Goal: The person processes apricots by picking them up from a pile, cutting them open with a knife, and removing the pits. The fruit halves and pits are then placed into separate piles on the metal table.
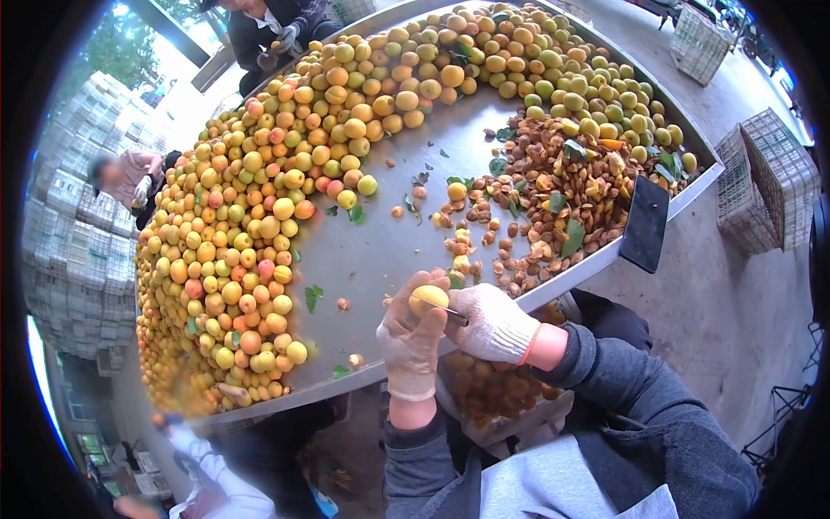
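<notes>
yellow apricot (430,297) is pinched between the fingers of the gloved left hand (411,339), just over the near edge of the metal table (380,242). the gloved right hand (494,327) is closed around a knife (443,310), whose thin blade is laid across the fruit. a big heap of apricots (251,216) is spread along the left and far sides of the table. a pile of pits (553,195) mixed with leaves is seen to the right. a dark flat object (646,223) is propped at the right edge, and wire crates (769,177) are stacked further right.
</notes>
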